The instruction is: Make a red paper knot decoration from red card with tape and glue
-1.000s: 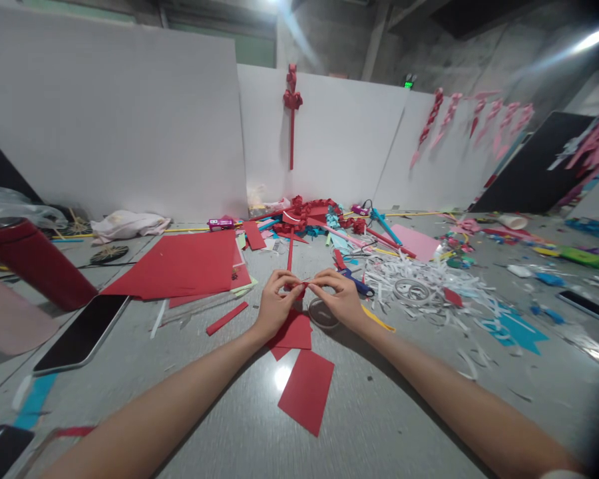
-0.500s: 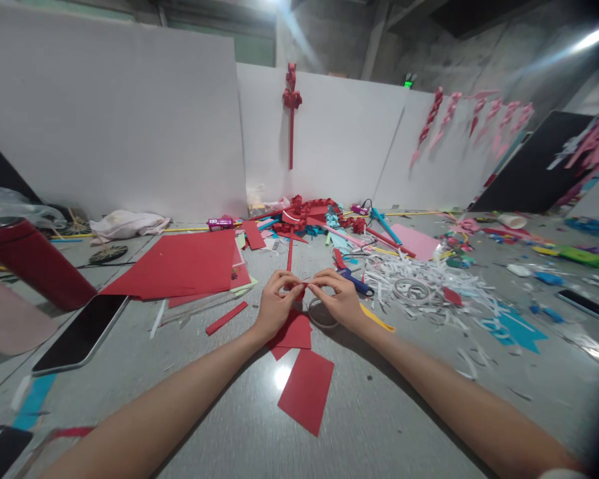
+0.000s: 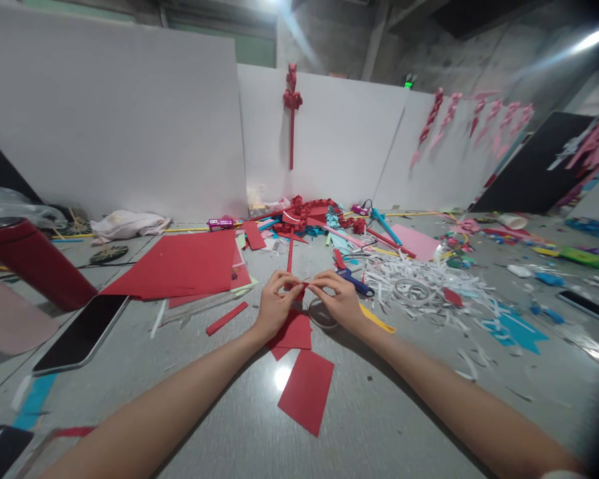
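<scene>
Between the fingertips of both hands is a small piece of red paper (image 3: 303, 290), mostly covered by the fingers. My left hand (image 3: 278, 301) pinches its left side, and my right hand (image 3: 338, 299) pinches the right. Below them lie red paper pieces (image 3: 295, 332), and nearer to me a separate red paper piece (image 3: 307, 392) lies flat. A roll of tape (image 3: 320, 315) is partly hidden by my right hand. Just beyond that hand rests a blue glue gun (image 3: 358, 282). A thin red stick (image 3: 290, 253) points away behind my left fingers.
At left are large red sheets (image 3: 184, 263), a phone (image 3: 82, 332) and a red bottle (image 3: 42, 263). White paper shreds (image 3: 389, 276) with another tape roll (image 3: 412, 291) spread at right. Red paper decorations (image 3: 299, 211) pile up before a white panel (image 3: 339, 140).
Both hands stay in almost the same place, still pinching the red paper. The paper between the fingertips has shifted very slightly. Nothing else has visibly moved.
</scene>
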Demonstrator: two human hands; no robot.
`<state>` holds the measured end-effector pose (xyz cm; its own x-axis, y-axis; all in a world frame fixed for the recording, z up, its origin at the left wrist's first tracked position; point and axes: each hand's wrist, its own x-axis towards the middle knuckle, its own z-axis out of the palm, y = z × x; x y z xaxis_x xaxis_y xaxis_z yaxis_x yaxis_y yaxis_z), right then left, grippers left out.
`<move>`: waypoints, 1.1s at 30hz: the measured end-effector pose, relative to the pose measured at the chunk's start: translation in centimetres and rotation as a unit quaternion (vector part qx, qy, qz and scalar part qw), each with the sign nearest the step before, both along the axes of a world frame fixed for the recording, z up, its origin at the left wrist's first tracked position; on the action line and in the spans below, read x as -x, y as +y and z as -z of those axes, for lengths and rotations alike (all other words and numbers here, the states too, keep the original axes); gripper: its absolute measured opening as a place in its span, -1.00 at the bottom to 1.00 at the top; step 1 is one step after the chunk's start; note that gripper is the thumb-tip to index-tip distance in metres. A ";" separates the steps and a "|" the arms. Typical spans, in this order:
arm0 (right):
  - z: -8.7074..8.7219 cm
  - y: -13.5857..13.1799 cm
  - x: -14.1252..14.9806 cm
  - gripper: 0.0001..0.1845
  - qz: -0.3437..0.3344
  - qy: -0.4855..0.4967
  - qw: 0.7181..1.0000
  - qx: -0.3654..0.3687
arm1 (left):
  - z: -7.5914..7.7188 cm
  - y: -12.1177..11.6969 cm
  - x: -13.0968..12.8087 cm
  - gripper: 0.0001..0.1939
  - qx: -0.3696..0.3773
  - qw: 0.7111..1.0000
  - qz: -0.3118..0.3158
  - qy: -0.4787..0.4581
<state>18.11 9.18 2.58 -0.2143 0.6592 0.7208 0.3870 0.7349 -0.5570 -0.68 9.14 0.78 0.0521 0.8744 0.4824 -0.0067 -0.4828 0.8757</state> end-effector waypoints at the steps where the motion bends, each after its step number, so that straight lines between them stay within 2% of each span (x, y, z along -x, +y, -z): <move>1: 0.0 0.0 0.0 -0.85 -0.001 0.001 1.000 0.002 | 0.0 0.0 0.0 -0.76 0.000 1.000 -0.001 0.001; 8: 0.4 -0.1 0.2 -0.85 -0.004 0.013 1.000 0.026 | 0.0 0.0 0.1 -0.73 0.002 1.000 -0.002 0.010; 10: 0.6 -0.4 0.2 -0.86 0.008 0.008 1.000 0.005 | 0.1 0.2 0.2 -0.74 -0.002 0.999 -0.027 0.021; 14: 1.1 -0.7 0.0 -0.82 0.005 -0.037 0.996 -0.077 | 0.8 1.1 0.4 -0.75 0.002 0.992 -0.116 0.045; 18: 1.6 -0.6 -0.4 -0.76 -0.010 -0.083 0.990 -0.115 | 1.9 2.1 0.5 -0.75 0.034 0.985 -0.148 0.087; 22: 1.8 -0.4 -0.5 -0.73 -0.017 -0.092 0.988 -0.123 | 2.5 2.5 0.5 -0.71 0.036 0.985 -0.134 0.107; 27: 1.7 -0.6 -0.4 -0.73 -0.036 -0.092 0.989 -0.114 | 2.5 2.5 0.3 -0.60 0.029 0.988 -0.109 0.105; 33: 1.4 -0.9 0.0 -0.79 -0.056 -0.079 0.994 -0.052 | 2.2 2.5 0.3 -0.69 0.035 0.993 -0.078 0.078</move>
